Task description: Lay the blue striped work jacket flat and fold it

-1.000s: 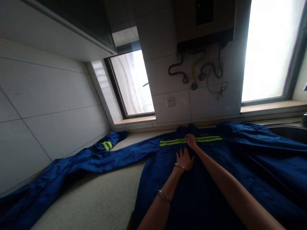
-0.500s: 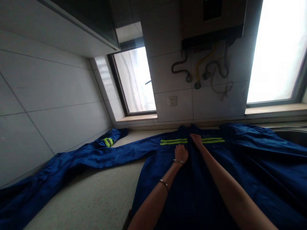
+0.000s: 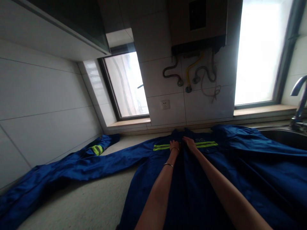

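A dark blue work jacket [image 3: 146, 179] with yellow-green reflective bands lies spread on the counter, its collar towards the wall. My left hand [image 3: 174, 146] is at the chest band left of the front opening, fingers curled onto the cloth. Just across the opening, my right hand [image 3: 190, 143] pinches the front edge below the collar. Two bracelets circle my left wrist and forearm. One jacket sleeve stretches left across the counter towards another blue cloth part [image 3: 72, 166], which has a reflective band [image 3: 97, 149] near the corner.
A pale speckled counter [image 3: 91, 201] runs beneath the clothing. At the right are a dark sink [image 3: 275, 136] and a chrome tap [image 3: 299, 99]. Behind stand a tiled wall with a socket [image 3: 165, 104], a water heater [image 3: 198, 22] with hoses, and two windows.
My left hand has moved up the jacket to the chest band, nearer the collar. My right hand stays at the front edge. The view has swung right, bringing the tap in.
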{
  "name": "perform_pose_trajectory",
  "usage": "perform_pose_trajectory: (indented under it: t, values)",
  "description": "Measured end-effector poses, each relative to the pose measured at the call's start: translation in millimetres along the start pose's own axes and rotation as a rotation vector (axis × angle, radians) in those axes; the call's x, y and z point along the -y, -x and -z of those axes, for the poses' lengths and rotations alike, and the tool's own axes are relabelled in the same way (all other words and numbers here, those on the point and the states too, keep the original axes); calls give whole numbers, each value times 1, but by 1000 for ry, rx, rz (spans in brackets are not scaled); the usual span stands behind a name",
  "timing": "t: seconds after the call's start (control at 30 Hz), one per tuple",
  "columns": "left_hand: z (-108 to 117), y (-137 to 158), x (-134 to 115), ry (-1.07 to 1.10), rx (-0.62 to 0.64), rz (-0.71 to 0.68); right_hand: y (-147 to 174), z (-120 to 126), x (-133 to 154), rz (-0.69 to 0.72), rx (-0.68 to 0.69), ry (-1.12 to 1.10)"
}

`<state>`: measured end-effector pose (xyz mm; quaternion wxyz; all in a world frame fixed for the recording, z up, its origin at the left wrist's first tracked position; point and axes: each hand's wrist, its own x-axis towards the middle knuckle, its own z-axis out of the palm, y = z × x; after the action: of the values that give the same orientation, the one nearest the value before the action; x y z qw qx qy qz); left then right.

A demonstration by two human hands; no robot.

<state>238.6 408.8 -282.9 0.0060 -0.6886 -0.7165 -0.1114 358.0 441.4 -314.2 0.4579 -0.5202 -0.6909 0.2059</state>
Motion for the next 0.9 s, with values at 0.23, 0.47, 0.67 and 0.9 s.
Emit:
perform_pose_trajectory:
  t: [0.23,0.47,0.67,0.9]
  values:
    - [-6,-1,1,7,-113,26,5,-7,-4,164,200,237]
    - [-12,-6,4,104,-153,11,1,-2,-3,160,180,327]
    - [-7,-14,11,327,-185,-17,0,10,-4,183,91,264]
    - [-6,-20,26,560,-296,-59,6,22,0,210,33,204]
